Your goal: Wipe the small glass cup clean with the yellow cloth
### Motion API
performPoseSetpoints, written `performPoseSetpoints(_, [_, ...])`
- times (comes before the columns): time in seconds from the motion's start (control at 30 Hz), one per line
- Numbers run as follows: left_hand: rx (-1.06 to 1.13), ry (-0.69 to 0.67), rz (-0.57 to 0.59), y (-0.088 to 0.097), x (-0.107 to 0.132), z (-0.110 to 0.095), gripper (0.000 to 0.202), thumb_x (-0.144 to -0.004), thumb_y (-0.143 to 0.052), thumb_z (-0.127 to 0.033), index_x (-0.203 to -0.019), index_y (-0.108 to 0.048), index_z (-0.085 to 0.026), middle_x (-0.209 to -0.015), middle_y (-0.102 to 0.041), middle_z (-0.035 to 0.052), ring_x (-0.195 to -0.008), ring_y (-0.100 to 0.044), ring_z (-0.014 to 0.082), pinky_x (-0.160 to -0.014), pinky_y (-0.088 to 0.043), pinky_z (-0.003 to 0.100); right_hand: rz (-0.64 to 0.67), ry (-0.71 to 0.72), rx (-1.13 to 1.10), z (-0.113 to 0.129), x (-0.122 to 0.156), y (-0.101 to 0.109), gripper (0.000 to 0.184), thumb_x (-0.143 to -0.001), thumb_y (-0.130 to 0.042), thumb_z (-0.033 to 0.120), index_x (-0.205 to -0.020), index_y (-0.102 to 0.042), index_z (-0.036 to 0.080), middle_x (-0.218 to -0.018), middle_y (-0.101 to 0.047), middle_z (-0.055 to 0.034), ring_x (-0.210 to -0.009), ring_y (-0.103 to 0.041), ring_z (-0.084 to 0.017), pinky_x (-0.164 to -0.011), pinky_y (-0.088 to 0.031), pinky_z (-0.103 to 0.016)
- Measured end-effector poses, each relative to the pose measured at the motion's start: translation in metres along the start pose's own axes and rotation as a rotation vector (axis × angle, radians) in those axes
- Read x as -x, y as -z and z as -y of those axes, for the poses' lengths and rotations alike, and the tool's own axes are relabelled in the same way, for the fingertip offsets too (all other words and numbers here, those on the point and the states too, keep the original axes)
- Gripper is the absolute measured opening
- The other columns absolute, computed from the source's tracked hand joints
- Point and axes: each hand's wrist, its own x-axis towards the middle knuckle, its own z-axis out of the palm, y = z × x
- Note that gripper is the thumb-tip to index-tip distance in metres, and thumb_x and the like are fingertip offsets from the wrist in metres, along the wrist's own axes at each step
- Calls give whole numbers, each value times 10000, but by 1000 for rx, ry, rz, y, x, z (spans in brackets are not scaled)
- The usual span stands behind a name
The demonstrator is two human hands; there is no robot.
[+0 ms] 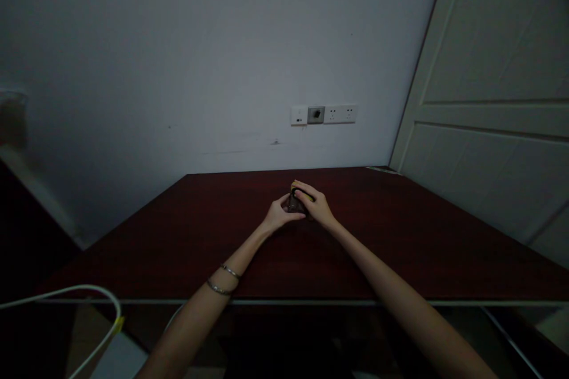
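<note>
Near the middle of the dark red table point(213, 213), both hands meet at a small dark, glassy-looking container point(295, 206). My left hand point(276, 214) curls round its left and near side, thumb in front. From the right, my right hand point(318, 205) is closed over a yellow-and-black piece point(293, 186) at the container's top. That piece looks like a lid or a pad; its kind is too small and dim to tell. My fingers hide much of both things. Two metal bangles point(219, 288) circle the left forearm.
Behind the table rises a pale wall with a row of sockets point(340, 113). A white panelled door point(489, 166) stands along the right side. A white cable point(84, 287) with a yellow tag loops at the lower left, past the table's front edge point(311, 302).
</note>
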Motion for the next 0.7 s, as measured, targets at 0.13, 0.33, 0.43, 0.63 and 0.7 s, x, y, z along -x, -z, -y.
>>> performPoseSetpoints(0.13, [-59,-15,50,0,0,4,765,-447,-818,-198,-1147,-520,-111,-1088,-611,113,-956,-588,217,-878,-449,352,-35,-195,-77,-9,-3,2,340,-792,-523,438,-1009,-664,217,-1038,-672,-52,-992,-610,-223,-914,-454,-382])
performPoseSetpoints(0.33, [-130,-38,-24,3,-2,10,619,-490,-796,-228,-1055,-579,-98,-948,-657,92,-834,-612,194,-787,-476,320,80,131,115,5,5,2,299,-794,-553,348,-1072,-633,271,-1232,-560,-34,-1170,-486,-205,-1020,-355,-383])
performPoseSetpoints(0.43, [-102,-51,-37,2,-2,6,591,-513,-781,-227,-1052,-578,-94,-936,-658,89,-815,-612,185,-766,-478,304,196,223,183,12,7,5,315,-791,-564,321,-1102,-611,298,-1301,-496,-15,-1231,-418,-205,-1048,-316,-400])
performPoseSetpoints(0.63, [-2,-6,-30,-2,1,-1,683,-461,-813,-203,-1084,-554,-96,-983,-650,99,-869,-611,188,-832,-469,324,35,-12,-14,0,0,5,328,-807,-523,384,-1094,-619,256,-1176,-602,-37,-1116,-534,-204,-994,-388,-389])
performPoseSetpoints(0.7, [36,16,-32,-2,2,-3,714,-447,-819,-191,-1099,-544,-99,-1000,-648,105,-885,-613,191,-848,-468,332,-12,-107,-84,-3,-2,4,339,-803,-517,413,-1074,-631,245,-1121,-636,-38,-1069,-569,-204,-963,-421,-380])
